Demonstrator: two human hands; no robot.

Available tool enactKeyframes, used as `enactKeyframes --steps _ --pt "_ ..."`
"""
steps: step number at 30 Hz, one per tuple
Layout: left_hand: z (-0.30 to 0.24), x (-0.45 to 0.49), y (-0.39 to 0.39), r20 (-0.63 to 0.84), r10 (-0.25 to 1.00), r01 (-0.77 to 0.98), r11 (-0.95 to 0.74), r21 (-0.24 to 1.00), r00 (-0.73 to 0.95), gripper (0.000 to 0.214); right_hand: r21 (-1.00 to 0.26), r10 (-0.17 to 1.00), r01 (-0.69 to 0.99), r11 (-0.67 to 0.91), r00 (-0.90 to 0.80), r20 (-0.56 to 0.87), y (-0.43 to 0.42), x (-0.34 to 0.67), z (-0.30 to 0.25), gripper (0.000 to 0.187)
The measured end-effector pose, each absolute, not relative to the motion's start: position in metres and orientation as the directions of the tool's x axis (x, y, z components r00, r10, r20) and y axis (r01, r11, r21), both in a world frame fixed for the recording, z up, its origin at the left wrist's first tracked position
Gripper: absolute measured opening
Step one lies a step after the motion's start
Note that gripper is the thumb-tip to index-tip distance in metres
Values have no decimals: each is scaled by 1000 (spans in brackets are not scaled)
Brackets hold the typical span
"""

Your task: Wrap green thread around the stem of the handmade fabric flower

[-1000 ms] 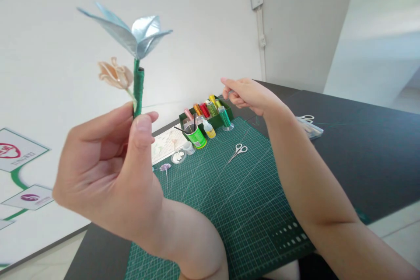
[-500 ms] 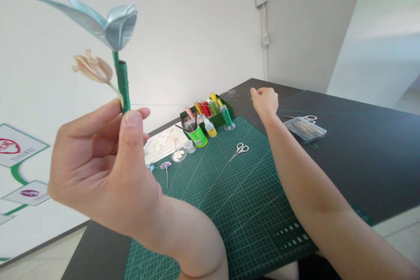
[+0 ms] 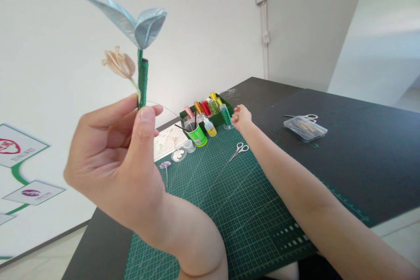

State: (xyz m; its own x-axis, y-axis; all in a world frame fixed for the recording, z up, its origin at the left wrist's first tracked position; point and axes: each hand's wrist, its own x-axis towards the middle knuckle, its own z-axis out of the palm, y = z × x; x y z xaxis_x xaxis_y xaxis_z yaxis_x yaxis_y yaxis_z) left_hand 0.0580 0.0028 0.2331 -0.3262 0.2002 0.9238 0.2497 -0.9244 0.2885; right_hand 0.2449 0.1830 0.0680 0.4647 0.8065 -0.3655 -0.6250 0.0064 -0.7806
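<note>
Raised at the left, my left hand (image 3: 114, 153) pinches an artificial flower stem (image 3: 143, 81) wrapped in green thread. Pale blue petals (image 3: 150, 28) top the stem, and a small peach flower (image 3: 120, 63) branches off its left side. A fine thread (image 3: 166, 106) arcs from near the stem toward the right, fading against the background. My right hand (image 3: 242, 118) is closed, stretched out beside a green thread spool (image 3: 225, 114). The thread appears to lead to its fingers, though the far end is too thin to follow.
Scissors (image 3: 240, 150) lie on the green cutting mat (image 3: 210, 201). Beyond are a box of thread spools (image 3: 216, 119), a green can (image 3: 197, 135), a glue bottle (image 3: 210, 127) and a purple flower (image 3: 165, 165). A clear plastic case (image 3: 305, 128) and more scissors (image 3: 310, 117) lie right.
My left hand has moved right with the flower stem. My right hand has come left and lower, toward the spools, and the thread has gone from taut to a slack curve.
</note>
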Motion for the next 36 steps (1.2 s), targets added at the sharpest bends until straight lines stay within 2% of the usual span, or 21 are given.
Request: enactKeyframes --steps 5,10,13,16,19,21,23,25,28,32,36 --pt "232 56 -4 911 322 206 -903 377 -258 21 -906 900 -412 -94 355 -255 176 203 87 39" --pt "230 50 -10 889 437 235 -858 457 -135 19 -995 955 -22 -97 281 -99 158 201 114 38" --pt "229 47 -12 884 457 290 -837 464 -95 16 -960 969 268 -82 247 -14 145 221 131 30" --pt "230 44 -14 870 490 337 -813 475 -45 15 -860 949 501 -97 308 73 129 240 148 6" --pt "230 39 -15 862 507 351 -804 480 -17 15 -773 906 631 -74 366 212 111 248 166 12" --pt "230 37 -15 850 527 345 -798 493 5 14 -750 883 661 -6 355 306 98 247 178 20" --pt "230 36 -14 837 546 346 -792 504 31 13 -761 833 613 212 294 469 86 242 190 28" --pt "230 36 -13 833 551 350 -790 504 45 11 -758 752 461 461 250 610 73 235 199 29" --pt "231 39 -14 838 545 349 -793 499 40 9 -752 742 152 642 124 659 49 222 209 30" --pt "232 43 -16 830 555 374 -780 502 45 14 -794 794 -217 568 -109 598 16 207 217 25" --pt "231 44 -13 839 540 377 -791 482 60 10 -806 784 -397 440 -268 560 -1 201 221 29"
